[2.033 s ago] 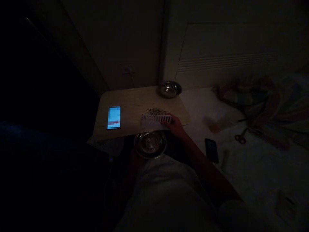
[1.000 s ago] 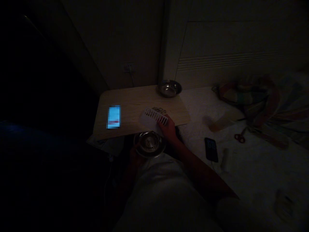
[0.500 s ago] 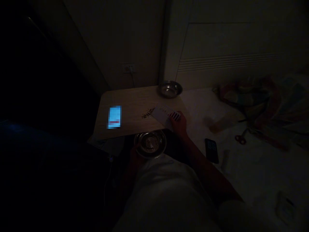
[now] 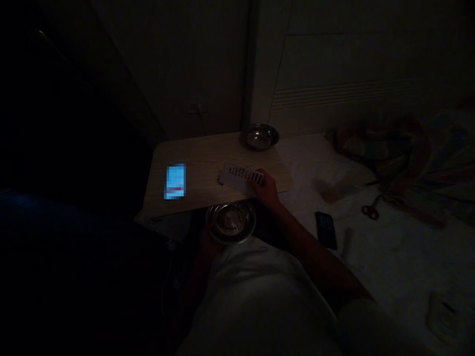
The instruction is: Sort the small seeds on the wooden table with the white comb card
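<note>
My right hand (image 4: 267,190) is closed round the end of a flat white slotted plastic piece (image 4: 236,183), whose exact kind I cannot make out. The piece lies over the wooden tabletop (image 4: 196,153), and dark specks show through its slots. A few small dark bits (image 4: 219,182) peek out at its left end; any others are hidden under it. Below the table's front edge, my left hand (image 4: 211,240) grips a shiny metal bowl (image 4: 252,223) by its left side. Dark bits are scattered inside that bowl. The dim light hides most of the left fingers.
Another metal bowl (image 4: 261,137) stands at the table's back right corner. A lit, blurred screen (image 4: 175,181) is on the left. On the white sheet at right lie a dark phone (image 4: 326,230), red-handled scissors (image 4: 370,212) and colourful cloth (image 4: 374,138). A wall socket (image 4: 196,106) holds a plug.
My right hand has moved left with the white slotted piece, which has turned and covers most of the dark bits. The left hand and its bowl stay in place.
</note>
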`<state>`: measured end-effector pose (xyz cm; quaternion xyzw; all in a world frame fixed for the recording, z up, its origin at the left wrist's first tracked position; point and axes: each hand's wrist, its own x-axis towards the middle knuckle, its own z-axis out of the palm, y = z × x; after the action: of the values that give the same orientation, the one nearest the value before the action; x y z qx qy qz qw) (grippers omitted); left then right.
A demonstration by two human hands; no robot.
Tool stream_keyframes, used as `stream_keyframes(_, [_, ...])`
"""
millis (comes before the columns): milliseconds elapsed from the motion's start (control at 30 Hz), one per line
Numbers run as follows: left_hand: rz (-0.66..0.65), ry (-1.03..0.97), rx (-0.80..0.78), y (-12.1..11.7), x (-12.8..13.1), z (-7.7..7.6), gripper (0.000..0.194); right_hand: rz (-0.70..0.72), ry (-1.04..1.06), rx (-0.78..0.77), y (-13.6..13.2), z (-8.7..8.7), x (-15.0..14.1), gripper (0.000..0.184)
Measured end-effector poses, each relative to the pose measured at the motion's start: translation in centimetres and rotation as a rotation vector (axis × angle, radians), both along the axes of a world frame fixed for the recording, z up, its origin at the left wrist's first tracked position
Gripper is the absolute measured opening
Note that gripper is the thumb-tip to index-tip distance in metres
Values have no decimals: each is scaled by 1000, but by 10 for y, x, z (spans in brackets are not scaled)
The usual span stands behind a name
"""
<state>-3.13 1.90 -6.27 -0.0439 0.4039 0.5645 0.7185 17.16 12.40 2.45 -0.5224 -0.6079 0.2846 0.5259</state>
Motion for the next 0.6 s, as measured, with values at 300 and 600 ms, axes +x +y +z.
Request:
stream_keyframes(300, [-57, -6, -87, 3, -1, 9, 22, 9, 4, 1, 2, 1, -1, 17])
stream_keyframes(600, [-4, 55, -95, 3, -1, 0, 18, 5, 32, -30, -6, 4, 7, 17])
